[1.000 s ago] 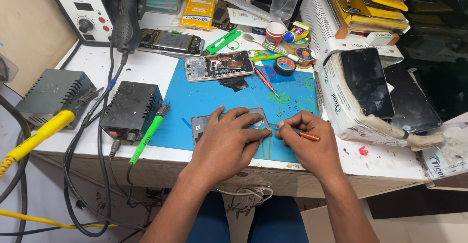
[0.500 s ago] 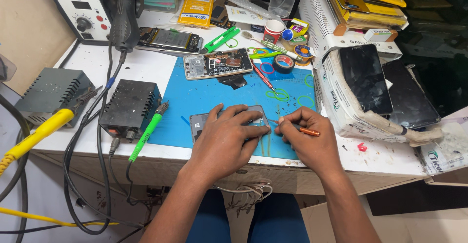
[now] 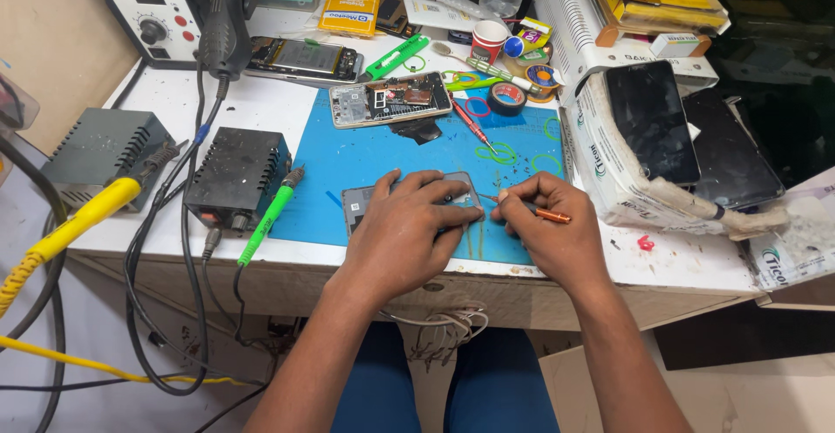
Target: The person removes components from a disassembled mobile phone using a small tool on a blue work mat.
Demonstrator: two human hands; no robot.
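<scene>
A grey opened phone [image 3: 358,207] lies on the blue work mat [image 3: 374,159] near the table's front edge. My left hand [image 3: 407,229] lies flat on top of it and hides most of it. My right hand [image 3: 544,224] pinches a small orange-handled screwdriver [image 3: 550,216], whose tip points left at the phone's right edge. The two hands almost touch at the fingertips.
A second opened phone [image 3: 391,101] and a red screwdriver [image 3: 472,124] lie further back on the mat. A green soldering iron [image 3: 270,216], two black boxes [image 3: 239,172] and a hot-air station [image 3: 161,7] stand at left. Stacked boxes with dark phone screens [image 3: 651,120] fill the right.
Both hands have stayed on the phone with hardly any shift. The view has moved slightly.
</scene>
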